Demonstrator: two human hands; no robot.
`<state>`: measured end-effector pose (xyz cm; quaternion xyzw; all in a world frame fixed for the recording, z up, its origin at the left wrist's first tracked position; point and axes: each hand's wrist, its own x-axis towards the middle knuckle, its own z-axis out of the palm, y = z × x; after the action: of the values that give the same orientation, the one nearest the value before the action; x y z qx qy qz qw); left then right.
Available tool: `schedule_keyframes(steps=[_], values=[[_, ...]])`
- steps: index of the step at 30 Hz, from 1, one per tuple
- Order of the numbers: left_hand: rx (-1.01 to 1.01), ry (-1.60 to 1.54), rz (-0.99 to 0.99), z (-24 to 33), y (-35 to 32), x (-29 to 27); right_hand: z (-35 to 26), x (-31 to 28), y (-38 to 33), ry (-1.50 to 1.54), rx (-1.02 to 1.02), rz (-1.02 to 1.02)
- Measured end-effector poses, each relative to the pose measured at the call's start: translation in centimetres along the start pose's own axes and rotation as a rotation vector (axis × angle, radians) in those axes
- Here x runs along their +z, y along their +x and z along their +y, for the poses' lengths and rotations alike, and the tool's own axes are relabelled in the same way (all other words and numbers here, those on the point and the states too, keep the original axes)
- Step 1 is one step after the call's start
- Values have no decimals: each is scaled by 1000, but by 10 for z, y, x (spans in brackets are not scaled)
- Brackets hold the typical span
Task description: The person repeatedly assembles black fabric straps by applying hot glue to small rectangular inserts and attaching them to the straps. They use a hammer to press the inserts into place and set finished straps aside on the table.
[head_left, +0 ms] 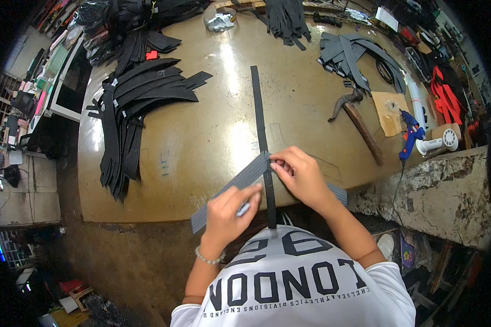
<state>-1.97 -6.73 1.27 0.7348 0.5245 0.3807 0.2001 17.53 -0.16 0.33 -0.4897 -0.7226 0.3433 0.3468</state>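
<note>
A narrow black strip [259, 109] lies lengthwise across the table toward my body. Over its middle meets the end of a wide grey ribbed webbing strap [240, 180], which slants down to the near left. My right hand [303, 177] pinches the strap's end at the crossing, its thumb and fingertips closed. My left hand [229, 212] rests by the strap's lower part, forefinger pointing toward the strip. Its other fingers are curled round a small silvery object [243, 209], mostly hidden. More grey ribbed webbing [338, 193] shows beyond my right forearm at the table edge.
Bundles of black straps [125, 109] lie at the left. Grey straps [349, 52] are heaped at the far right. A hammer [363, 128], brown cardboard [390, 111], a blue glue gun [412, 133] and a white spool [439, 143] sit at the right. A clear bag [220, 20] stands at the back.
</note>
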Motion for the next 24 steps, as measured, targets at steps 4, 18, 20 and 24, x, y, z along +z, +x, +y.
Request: schedule_keyframes(steps=[4,18,20,24], values=[[109,226,-273,7,-13,-11,1,-3,5,12,50,-35],[-73,0,-15,-11,31,20,4,-3,9,7,123,-56],[-99,-24,22,-11,36,23,6,-2,8,13,116,-50],[-264,7,-6,-7,42,25,3,-4,3,-4,70,-57]])
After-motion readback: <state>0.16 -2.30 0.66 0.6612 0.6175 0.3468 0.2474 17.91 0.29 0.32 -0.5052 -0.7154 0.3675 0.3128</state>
